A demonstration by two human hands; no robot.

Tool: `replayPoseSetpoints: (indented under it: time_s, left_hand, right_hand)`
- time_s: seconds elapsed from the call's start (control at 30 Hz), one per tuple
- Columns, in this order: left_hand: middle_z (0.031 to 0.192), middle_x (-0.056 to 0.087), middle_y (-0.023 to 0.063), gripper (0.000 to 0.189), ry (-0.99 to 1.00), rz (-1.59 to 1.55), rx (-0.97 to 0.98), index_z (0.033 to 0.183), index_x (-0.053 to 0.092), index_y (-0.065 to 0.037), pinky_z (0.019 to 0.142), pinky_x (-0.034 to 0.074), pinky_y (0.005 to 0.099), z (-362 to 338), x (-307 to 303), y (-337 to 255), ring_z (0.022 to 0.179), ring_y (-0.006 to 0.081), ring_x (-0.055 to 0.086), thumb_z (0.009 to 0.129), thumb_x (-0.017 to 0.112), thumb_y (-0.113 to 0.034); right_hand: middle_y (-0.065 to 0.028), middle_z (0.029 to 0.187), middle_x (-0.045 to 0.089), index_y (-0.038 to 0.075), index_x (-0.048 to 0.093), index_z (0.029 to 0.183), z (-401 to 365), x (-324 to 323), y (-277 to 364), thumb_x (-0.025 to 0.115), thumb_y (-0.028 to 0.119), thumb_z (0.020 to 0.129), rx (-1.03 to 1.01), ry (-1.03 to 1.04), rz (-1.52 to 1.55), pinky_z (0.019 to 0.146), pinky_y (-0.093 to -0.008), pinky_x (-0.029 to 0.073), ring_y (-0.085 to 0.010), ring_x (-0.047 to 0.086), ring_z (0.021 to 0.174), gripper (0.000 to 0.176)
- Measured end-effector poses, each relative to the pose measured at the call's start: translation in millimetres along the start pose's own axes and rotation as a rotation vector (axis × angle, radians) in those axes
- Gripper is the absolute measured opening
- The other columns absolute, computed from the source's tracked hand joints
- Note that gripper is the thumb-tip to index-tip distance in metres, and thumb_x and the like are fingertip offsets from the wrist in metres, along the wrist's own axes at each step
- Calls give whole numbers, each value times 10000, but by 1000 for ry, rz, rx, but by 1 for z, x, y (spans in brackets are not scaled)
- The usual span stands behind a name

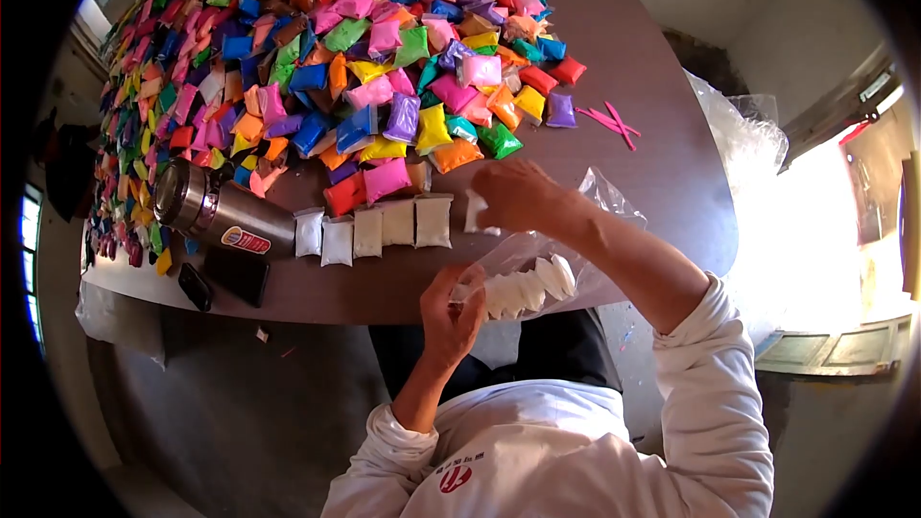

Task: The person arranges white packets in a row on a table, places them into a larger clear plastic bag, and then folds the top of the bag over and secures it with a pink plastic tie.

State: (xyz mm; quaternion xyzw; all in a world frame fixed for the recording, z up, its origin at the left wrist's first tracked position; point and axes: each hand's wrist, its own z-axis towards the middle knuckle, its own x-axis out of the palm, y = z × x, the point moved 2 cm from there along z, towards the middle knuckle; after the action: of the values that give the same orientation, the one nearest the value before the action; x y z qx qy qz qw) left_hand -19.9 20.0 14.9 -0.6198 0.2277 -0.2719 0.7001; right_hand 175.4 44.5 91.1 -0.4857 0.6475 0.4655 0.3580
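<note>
My left hand (451,317) grips the edge of a clear plastic bag (609,197) near the table's front edge. Several white packets (526,288) are lined up inside that bag. Above it, my right hand (518,197) has its fingers bent over a small white packet (478,213), partly hidden by the hand. To the left, a row of white and cream packets (384,227) lies on the table. Just beyond them is a large pile of brightly coloured packets (384,120).
A steel flask (225,206) lies on its side at the left, beside two dark, phone-like objects (238,275) (195,286). Pink strips (614,123) rest at the right of the brown table (652,67). Clear plastic sheeting (743,134) hangs beyond its right edge.
</note>
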Motion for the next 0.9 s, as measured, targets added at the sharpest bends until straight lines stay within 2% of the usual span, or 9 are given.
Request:
replayPoseSetpoints:
  time_s: [0.1,0.27,0.33,0.4,0.5,0.63,0.73,0.83,0.9]
  left_hand:
    - [933,614,87,265,-13,55,-37,1084,601,11,728,479,247,-3,-2,3,828,135,580,864,610,-137]
    - [933,620,93,271,-12,18,-64,1100,600,11,728,483,256,-3,-2,10,834,145,587,868,607,-129]
    - [931,622,95,272,1,30,-55,1105,599,9,728,484,260,-2,-2,12,835,149,591,869,606,-127]
    - [926,624,99,275,-4,110,147,1103,599,5,727,488,272,1,-3,10,830,157,597,875,614,-147]
    - [917,627,101,286,-22,87,51,1102,599,0,725,490,280,-1,-1,7,822,163,602,885,619,-185]
    - [913,629,103,289,3,94,70,1101,598,3,718,491,278,0,0,7,818,164,605,887,624,-188]
    - [945,648,57,246,-15,51,35,1039,624,29,745,479,253,-1,0,6,834,112,582,932,582,-189]
    - [917,633,91,238,3,38,-10,1068,604,18,720,492,272,-3,-1,8,842,145,596,907,604,-157]
    - [915,634,83,229,-43,67,67,1035,608,21,726,486,267,-1,1,-2,851,134,586,923,598,-177]
  right_hand:
    - [-177,1098,649,16,655,1053,-4,-18,-12,704,338,784,59,13,43,894,-439,478,-352,611,1050,422]
    - [-183,1165,627,22,634,1151,-4,-23,10,680,447,803,-105,33,278,938,-439,456,-347,590,1091,551]
    - [-188,1132,636,12,612,1166,14,-4,17,694,417,783,-136,15,251,926,-434,461,-357,595,1077,564]
    - [-205,1077,642,-17,611,1100,24,6,28,710,391,755,-165,55,177,908,-422,470,-364,606,1046,544]
    - [-226,1027,640,-40,575,1082,27,12,39,735,364,712,-175,19,133,886,-416,480,-373,612,1019,571]
    - [-241,1023,636,-45,524,1107,26,13,35,755,336,682,-173,-44,185,859,-424,488,-379,617,997,616]
    - [-248,1033,635,-57,453,1219,19,6,27,774,299,654,-120,-44,302,838,-427,494,-385,623,980,740]
    - [-244,1039,639,-42,496,1220,-19,-23,20,768,284,658,-12,-143,296,843,-431,494,-389,626,972,704]
    - [-195,1006,659,-2,561,1196,-61,-50,15,776,306,674,-57,-381,434,817,-401,513,-322,655,925,643]
